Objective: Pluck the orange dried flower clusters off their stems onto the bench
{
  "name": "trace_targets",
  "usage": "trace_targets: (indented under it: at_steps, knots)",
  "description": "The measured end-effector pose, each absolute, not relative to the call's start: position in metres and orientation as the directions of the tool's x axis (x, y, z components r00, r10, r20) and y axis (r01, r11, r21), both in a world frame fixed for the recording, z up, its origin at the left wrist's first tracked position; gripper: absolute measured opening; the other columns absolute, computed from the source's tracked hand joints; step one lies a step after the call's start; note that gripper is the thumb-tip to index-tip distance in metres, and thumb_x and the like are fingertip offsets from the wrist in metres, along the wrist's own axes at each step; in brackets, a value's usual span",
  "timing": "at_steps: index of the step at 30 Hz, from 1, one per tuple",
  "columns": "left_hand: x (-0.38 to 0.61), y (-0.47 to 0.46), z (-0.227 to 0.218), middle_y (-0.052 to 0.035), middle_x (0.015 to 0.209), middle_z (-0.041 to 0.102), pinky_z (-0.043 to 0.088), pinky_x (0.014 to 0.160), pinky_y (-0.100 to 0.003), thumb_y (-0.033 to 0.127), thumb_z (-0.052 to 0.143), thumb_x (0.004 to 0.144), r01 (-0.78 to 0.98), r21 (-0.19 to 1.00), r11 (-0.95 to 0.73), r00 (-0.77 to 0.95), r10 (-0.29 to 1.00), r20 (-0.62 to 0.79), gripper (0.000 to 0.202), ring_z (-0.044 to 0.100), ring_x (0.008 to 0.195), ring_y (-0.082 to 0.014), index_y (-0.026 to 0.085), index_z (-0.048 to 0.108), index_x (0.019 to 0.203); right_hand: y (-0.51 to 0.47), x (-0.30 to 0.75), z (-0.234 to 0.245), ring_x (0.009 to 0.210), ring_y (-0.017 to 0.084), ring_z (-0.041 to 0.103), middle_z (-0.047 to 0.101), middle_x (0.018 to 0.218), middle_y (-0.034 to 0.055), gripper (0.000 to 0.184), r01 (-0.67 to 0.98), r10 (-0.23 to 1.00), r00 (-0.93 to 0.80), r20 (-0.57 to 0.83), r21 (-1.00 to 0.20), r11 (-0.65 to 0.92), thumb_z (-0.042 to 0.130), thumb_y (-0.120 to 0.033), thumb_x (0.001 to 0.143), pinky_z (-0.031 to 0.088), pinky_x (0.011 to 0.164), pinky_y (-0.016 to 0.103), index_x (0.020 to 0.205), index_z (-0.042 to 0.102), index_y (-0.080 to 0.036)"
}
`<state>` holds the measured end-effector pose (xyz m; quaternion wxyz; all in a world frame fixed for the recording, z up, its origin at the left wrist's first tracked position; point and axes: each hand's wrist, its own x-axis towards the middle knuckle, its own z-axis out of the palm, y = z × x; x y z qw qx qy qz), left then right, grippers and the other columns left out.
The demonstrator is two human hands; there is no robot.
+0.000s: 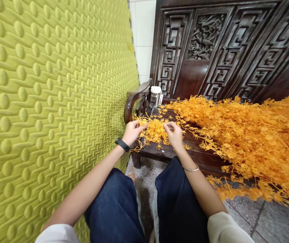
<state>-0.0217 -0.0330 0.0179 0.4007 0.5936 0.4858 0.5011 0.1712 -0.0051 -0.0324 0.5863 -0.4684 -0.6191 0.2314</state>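
Note:
A small pile of orange plastic flower pieces (155, 131) lies on the dark wooden bench between my hands. My left hand (133, 131), with a black band at its wrist, is at the pile's left side, thumb and fingers pinched near some orange stems. At the right side of the pile, my right hand (174, 132) has its thumb and fingertips pressed together. Whatever sits in either pinch is too small to make out. A large heap of orange artificial flower sprays (250, 128) spreads over the bench to the right.
A clear jar with a white lid (155, 96) stands by the bench's curved armrest (131, 101). The carved backrest (207, 37) rises behind. A yellow-green foam mat wall (58, 84) closes off the left. Some sprays hang over the bench's front edge above the speckled floor (245, 216).

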Motion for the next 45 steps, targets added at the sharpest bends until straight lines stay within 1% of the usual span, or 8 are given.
trace_targets:
  at_steps: [7,11,24,31,36,41,43,45]
  knots:
    - [-0.028,-0.034,0.014,0.0067,0.052,0.036,0.025,0.053,-0.022,0.032,0.061,0.067,0.425,0.861,-0.28,0.195,0.957,0.215,0.026,0.032,0.051,-0.0073,0.016,0.042,0.058,0.024,0.181,-0.05,0.063,0.019,0.063,0.063,0.074,0.0067,0.029,0.228,0.884,0.273,0.378,-0.919,0.323,0.061,-0.04,0.069,0.052,0.068,0.037,0.085,0.057,-0.016]
    - [-0.026,-0.034,0.016,0.0061,0.056,0.042,0.028,0.055,-0.022,0.024,0.055,0.067,0.462,0.849,-0.257,0.245,0.957,0.156,0.011,0.038,0.055,-0.0089,0.015,0.048,0.068,0.026,0.184,-0.051,0.069,0.022,0.067,0.068,0.077,0.0086,0.031,0.145,0.918,0.211,0.336,-0.94,0.31,0.06,-0.044,0.07,0.053,0.074,0.04,0.083,0.06,-0.016]
    - [-0.026,-0.034,0.016,0.0068,0.054,0.038,0.027,0.055,-0.023,0.027,0.055,0.069,0.537,0.789,-0.298,0.326,0.936,0.132,0.016,0.033,0.053,-0.008,0.016,0.046,0.063,0.021,0.193,-0.043,0.059,0.021,0.068,0.066,0.061,0.0035,0.032,0.005,0.913,0.317,0.257,-0.963,0.269,0.076,-0.038,0.054,0.057,0.067,0.037,0.067,0.057,-0.016]
    - [-0.023,-0.035,0.019,0.0078,0.052,0.036,0.028,0.054,-0.022,0.023,0.053,0.067,0.558,0.775,-0.296,0.316,0.94,0.131,0.012,0.033,0.052,-0.0075,0.016,0.045,0.063,0.019,0.193,-0.043,0.055,0.021,0.067,0.063,0.055,0.0021,0.037,0.063,0.926,0.297,0.233,-0.973,0.224,0.076,-0.044,0.053,0.057,0.061,0.036,0.066,0.053,-0.018]
    - [-0.019,-0.037,0.022,0.0081,0.051,0.033,0.026,0.054,-0.022,0.02,0.052,0.066,0.572,0.765,-0.294,0.317,0.94,0.125,0.007,0.031,0.052,-0.0077,0.016,0.046,0.064,0.027,0.195,-0.05,0.082,0.026,0.068,0.068,0.086,0.0121,0.057,0.226,0.936,0.238,0.258,-0.952,0.205,0.065,-0.049,0.063,0.052,0.082,0.043,0.107,0.059,-0.013]
    - [-0.018,-0.035,0.019,0.0078,0.051,0.034,0.025,0.053,-0.022,0.02,0.052,0.066,0.609,0.739,-0.289,0.312,0.943,0.112,0.006,0.032,0.052,-0.008,0.015,0.05,0.067,0.026,0.193,-0.051,0.105,0.03,0.059,0.049,0.131,0.0202,0.094,0.363,0.951,0.147,0.272,-0.909,0.204,0.068,-0.049,0.061,0.045,0.092,0.047,0.141,0.031,-0.016]
    - [-0.018,-0.034,0.017,0.0075,0.051,0.035,0.025,0.053,-0.022,0.02,0.052,0.067,0.621,0.729,-0.29,0.31,0.944,0.111,0.006,0.032,0.052,-0.0079,0.015,0.05,0.067,0.017,0.19,-0.044,0.116,0.03,0.051,0.045,0.136,0.0168,0.083,0.415,0.905,0.083,0.418,-0.84,0.35,0.068,-0.049,0.064,0.039,0.098,0.047,0.136,0.04,-0.02]
    - [-0.018,-0.033,0.015,0.0073,0.05,0.035,0.024,0.052,-0.022,0.022,0.052,0.067,0.626,0.729,-0.277,0.304,0.947,0.099,0.008,0.032,0.051,-0.0077,0.015,0.05,0.065,0.004,0.184,-0.031,0.121,0.027,0.046,0.051,0.129,0.0119,0.054,0.427,0.822,-0.006,0.57,-0.741,0.518,0.064,-0.048,0.072,0.033,0.104,0.046,0.12,0.056,-0.022]
